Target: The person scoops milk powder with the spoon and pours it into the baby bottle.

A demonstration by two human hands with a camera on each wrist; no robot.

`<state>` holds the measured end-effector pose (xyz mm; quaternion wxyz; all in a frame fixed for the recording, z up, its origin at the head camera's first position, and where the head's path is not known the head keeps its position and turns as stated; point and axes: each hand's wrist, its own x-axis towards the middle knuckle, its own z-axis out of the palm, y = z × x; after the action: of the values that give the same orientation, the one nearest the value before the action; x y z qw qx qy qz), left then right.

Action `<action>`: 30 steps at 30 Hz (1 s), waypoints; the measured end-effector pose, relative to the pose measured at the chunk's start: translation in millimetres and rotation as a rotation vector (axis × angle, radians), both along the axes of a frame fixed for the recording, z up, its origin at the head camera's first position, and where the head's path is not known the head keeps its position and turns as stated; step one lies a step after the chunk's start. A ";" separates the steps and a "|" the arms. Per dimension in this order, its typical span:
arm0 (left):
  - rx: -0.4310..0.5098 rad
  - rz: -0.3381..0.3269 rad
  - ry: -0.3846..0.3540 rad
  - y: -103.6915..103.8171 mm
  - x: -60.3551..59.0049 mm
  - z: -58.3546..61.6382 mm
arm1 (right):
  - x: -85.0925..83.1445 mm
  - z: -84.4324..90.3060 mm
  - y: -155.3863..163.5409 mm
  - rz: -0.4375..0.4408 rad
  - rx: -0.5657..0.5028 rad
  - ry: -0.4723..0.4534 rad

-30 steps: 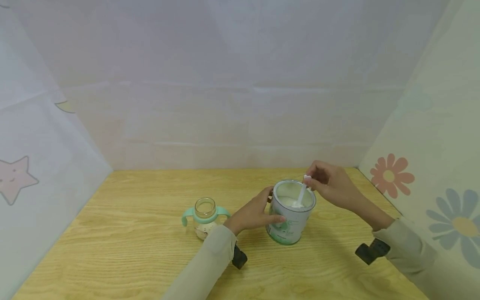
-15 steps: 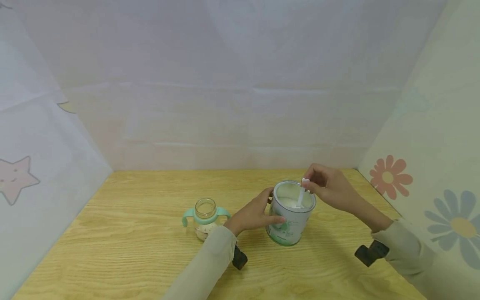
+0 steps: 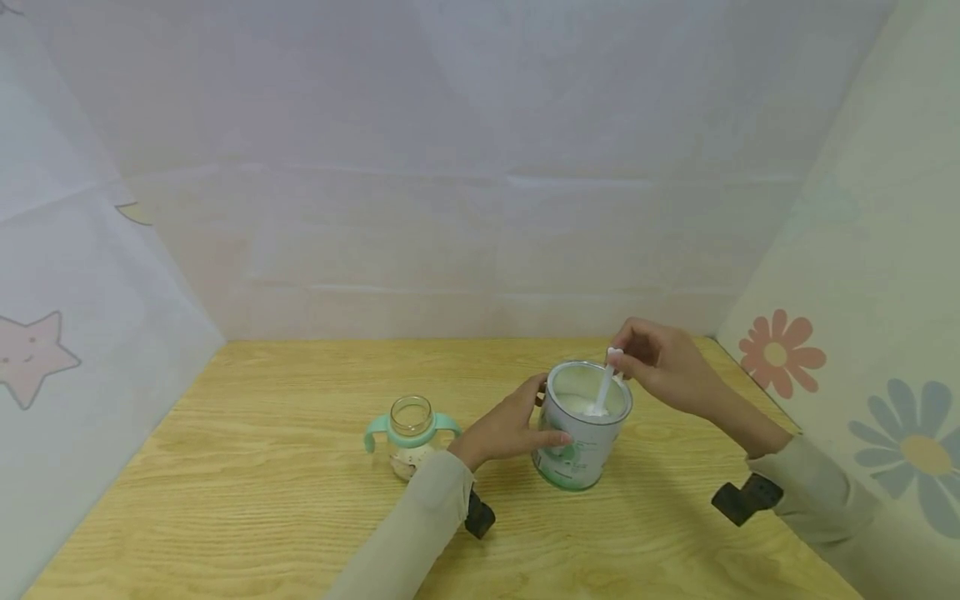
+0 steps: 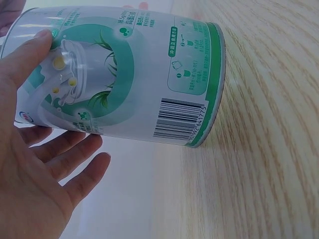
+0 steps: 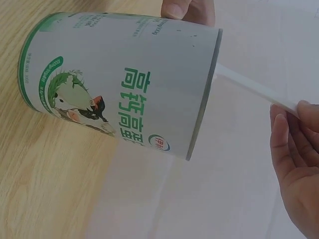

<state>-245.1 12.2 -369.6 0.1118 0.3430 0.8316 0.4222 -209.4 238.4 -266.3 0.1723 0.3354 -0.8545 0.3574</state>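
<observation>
An open white and green powder can stands on the wooden table, with white powder inside. My left hand grips the can's left side, thumb on its wall. My right hand pinches the top of a white scoop whose bowl is down in the powder. The scoop's handle sticks out over the can's rim in the right wrist view. A small glass bottle with mint green handles stands just left of my left hand, open, with a little powder at its bottom.
Pale fabric walls close in the table on three sides, with a star print at left and flower prints at right. Black wrist mounts sit on both sleeves.
My right hand has shifted the scoop's handle slightly, first left and then back right, inside the can. The left hand, can and bottle have not moved.
</observation>
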 end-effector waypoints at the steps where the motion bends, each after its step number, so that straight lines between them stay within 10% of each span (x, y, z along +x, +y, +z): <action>1: 0.000 0.000 -0.001 0.0 0.0 0.1 | -0.1 0.2 -0.1 -0.001 -0.003 0.000; 30: 0.023 -0.017 0.008 -0.6 -2.5 -2.1 | -11.0 4.0 -0.6 -0.040 0.025 -0.052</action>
<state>-247.6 11.6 -371.7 0.1080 0.3530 0.8242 0.4295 -220.4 237.8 -262.3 0.1527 0.3109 -0.8697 0.3516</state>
